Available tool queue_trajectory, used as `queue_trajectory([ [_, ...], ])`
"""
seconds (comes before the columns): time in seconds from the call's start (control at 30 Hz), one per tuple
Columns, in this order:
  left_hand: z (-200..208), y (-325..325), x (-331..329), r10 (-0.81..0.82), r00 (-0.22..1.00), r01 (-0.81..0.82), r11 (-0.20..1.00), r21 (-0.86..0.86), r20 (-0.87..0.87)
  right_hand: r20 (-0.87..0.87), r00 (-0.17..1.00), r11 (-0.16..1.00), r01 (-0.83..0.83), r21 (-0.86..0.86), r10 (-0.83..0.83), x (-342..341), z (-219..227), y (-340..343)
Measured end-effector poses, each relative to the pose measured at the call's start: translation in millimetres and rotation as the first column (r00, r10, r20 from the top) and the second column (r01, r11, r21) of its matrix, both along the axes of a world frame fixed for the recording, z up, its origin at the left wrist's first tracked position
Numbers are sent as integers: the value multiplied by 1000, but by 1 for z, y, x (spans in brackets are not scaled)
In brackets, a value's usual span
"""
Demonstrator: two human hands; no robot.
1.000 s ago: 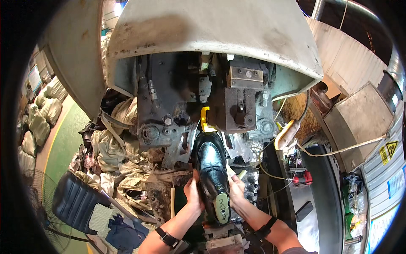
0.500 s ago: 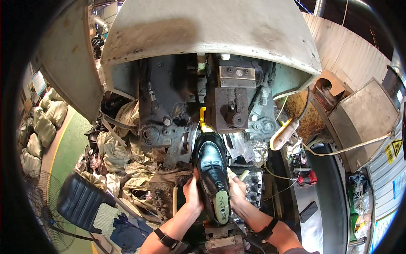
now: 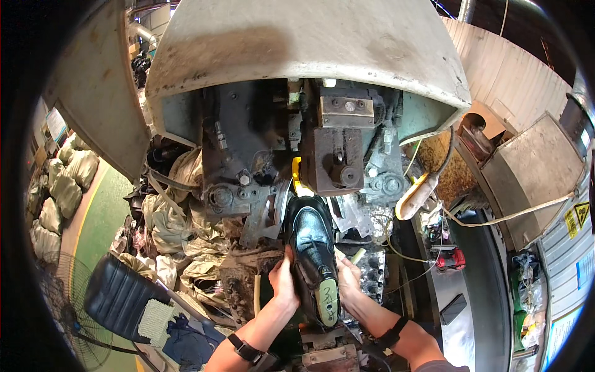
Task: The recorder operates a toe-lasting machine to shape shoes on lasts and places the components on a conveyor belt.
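Left hand (image 3: 283, 282) and right hand (image 3: 348, 282): fingers grasp the black shoe (image 3: 315, 257) on either side, toe pointing into the machine (image 3: 297, 142), beneath its yellow part (image 3: 297, 180).

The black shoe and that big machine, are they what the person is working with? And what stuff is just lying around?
In use:
- black shoe, held between left hand and right hand
- big grey machine, right by the shoe's toe

Lying about:
- black chair
- heap of rags
- stuffed sacks
- floor fan
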State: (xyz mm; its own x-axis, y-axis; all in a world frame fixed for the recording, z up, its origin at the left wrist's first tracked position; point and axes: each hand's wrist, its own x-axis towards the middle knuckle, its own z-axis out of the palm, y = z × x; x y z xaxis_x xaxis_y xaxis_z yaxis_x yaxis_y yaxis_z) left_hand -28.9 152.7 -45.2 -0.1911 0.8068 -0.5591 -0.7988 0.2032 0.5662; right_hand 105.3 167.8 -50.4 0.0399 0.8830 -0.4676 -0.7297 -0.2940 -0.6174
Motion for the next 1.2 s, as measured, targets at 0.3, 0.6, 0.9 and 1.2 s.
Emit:
queue_trajectory([
  [0.3, -15, 14, 3, 95, 993, -94, 995, 20, -72, 11, 999, 999, 52, 7, -52, 1, -30, 19],
  [0.6, 8, 5, -9, -111, 991, 107, 992, 60, 73, -95, 993, 997, -75, -11, 73, 3, -8, 8],
  [0.9, -108, -39, -117, 392, 596, -193, 917, 349, -701, 151, 956, 967, -256, -2, 253, 75, -9, -11],
  [1.2, -306, -221, -214, -454, 468, -277, 739, -614, -758, 694, 605, 874, -5, -486, 389, 248, -176, -92],
])
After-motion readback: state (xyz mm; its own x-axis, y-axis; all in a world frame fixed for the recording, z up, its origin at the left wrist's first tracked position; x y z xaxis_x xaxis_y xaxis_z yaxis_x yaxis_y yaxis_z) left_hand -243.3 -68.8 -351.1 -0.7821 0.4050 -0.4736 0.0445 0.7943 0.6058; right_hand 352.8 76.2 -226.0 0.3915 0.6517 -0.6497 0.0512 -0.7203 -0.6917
